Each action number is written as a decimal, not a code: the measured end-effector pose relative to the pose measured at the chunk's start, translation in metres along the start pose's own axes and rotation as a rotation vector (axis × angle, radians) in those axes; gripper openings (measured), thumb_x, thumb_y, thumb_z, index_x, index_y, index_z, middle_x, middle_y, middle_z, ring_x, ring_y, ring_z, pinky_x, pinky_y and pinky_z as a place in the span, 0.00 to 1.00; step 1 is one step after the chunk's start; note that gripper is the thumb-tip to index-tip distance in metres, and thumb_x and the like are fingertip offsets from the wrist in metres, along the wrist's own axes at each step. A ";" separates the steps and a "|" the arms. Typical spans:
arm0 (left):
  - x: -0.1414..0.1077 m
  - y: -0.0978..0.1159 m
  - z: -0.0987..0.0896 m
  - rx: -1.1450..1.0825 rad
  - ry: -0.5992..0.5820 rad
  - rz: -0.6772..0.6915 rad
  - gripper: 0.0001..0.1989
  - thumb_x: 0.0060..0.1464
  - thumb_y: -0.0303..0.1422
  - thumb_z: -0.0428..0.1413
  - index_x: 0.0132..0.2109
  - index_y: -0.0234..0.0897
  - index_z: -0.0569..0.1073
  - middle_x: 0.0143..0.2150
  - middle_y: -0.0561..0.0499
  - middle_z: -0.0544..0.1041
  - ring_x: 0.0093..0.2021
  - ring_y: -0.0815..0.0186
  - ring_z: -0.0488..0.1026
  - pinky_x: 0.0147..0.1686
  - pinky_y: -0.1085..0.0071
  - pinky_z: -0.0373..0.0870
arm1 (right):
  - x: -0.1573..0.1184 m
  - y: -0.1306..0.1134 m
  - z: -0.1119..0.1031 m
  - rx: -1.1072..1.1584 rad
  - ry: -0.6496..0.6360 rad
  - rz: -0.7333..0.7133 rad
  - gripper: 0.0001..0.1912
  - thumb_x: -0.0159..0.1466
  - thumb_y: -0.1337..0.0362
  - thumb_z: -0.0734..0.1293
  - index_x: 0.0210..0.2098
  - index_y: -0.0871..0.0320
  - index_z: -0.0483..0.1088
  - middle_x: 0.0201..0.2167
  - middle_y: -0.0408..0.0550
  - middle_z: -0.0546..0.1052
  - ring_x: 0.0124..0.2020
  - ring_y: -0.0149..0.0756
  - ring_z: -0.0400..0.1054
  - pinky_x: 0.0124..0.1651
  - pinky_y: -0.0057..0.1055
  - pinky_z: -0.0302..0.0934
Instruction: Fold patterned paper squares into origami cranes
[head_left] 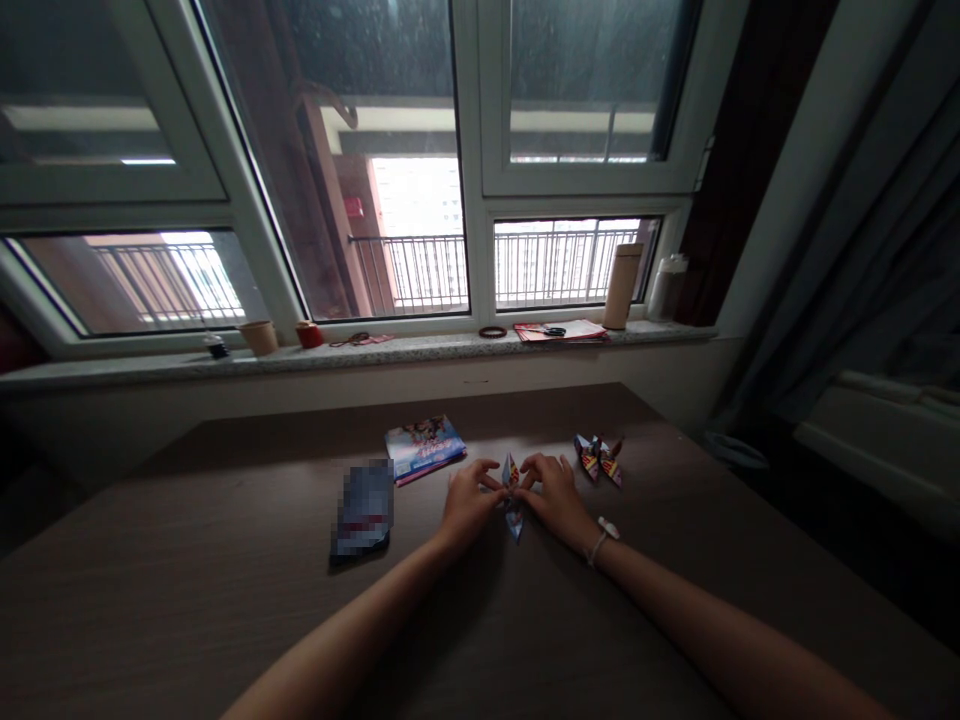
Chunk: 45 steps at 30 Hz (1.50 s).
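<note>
Got a small folded paper piece [511,500] on the dark wood-grain table [225,600] here, pointy and diamond-ish, printed in blue, red and yellow, sitting right in front of me. Both hands are on it: the left hand [466,503] and right hand [553,497] are pinching it from either side between the fingertips, with a white band [602,537] on the right wrist. Just beside the right hand is a finished paper crane [598,458] in similar colours. Up past the left hand there's a colourful paper packet [424,449], and a pixelated, unreadable item [363,508] lies near it. On the stone windowsill [405,352] are a tan paper cup [259,338], a small red cup [308,335] and a tall tan flask [622,285], all upright. Can't see inside any of them from this angle.
</note>
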<state>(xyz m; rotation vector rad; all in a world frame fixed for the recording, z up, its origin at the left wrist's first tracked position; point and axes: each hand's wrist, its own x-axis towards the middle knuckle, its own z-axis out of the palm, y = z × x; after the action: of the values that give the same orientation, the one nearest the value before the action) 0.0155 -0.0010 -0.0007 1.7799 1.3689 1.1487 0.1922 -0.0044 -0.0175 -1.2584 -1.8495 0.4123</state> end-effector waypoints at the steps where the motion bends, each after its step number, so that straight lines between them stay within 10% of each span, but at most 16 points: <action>1: 0.000 0.000 0.000 0.037 0.001 0.005 0.18 0.42 0.30 0.65 0.44 0.37 0.76 0.30 0.51 0.82 0.42 0.54 0.78 0.50 0.60 0.64 | 0.000 -0.001 0.000 -0.036 -0.003 -0.014 0.10 0.60 0.62 0.69 0.40 0.53 0.67 0.37 0.45 0.78 0.49 0.45 0.66 0.65 0.53 0.36; 18: -0.005 -0.007 -0.002 0.517 -0.045 0.129 0.02 0.48 0.35 0.65 0.32 0.47 0.81 0.56 0.50 0.74 0.60 0.48 0.59 0.63 0.42 0.39 | 0.003 0.002 -0.004 -0.177 -0.064 -0.020 0.06 0.60 0.54 0.70 0.32 0.44 0.80 0.39 0.47 0.77 0.51 0.50 0.59 0.61 0.56 0.36; 45: -0.012 0.000 -0.016 0.635 -0.296 0.044 0.21 0.47 0.49 0.63 0.49 0.55 0.76 0.66 0.47 0.62 0.68 0.39 0.48 0.57 0.26 0.30 | 0.006 -0.005 -0.035 -0.262 -0.363 -0.025 0.24 0.46 0.43 0.76 0.42 0.39 0.78 0.49 0.46 0.71 0.58 0.52 0.56 0.64 0.57 0.37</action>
<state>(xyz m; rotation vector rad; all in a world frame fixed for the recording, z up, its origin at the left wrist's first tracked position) -0.0002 -0.0134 0.0029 2.3078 1.6203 0.4490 0.2160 -0.0076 0.0092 -1.4023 -2.2832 0.4147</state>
